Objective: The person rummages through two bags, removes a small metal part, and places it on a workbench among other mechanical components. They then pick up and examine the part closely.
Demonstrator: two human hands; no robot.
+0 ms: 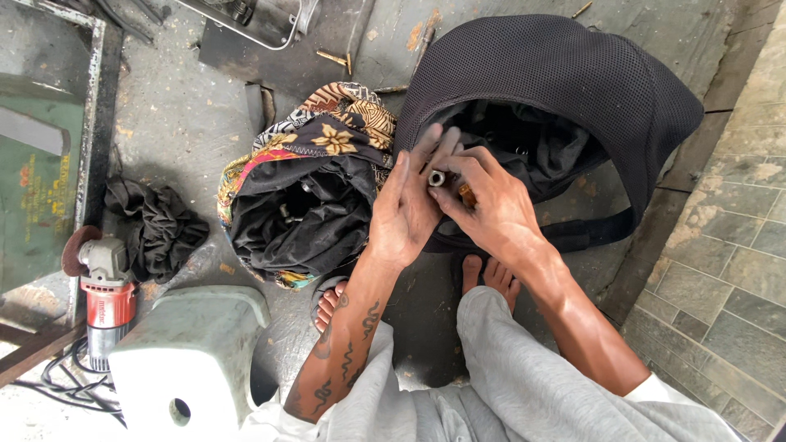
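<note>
Sockets (438, 177) over open black bag (573, 90)

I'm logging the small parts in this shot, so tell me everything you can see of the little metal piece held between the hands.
The small metal piece looks like a short silver-grey tube or socket, its open round end facing the camera. It sits pinched between the fingertips of the left hand and the right hand, held above the open black mesh bag. Its length and far end are hidden by fingers.
</note>
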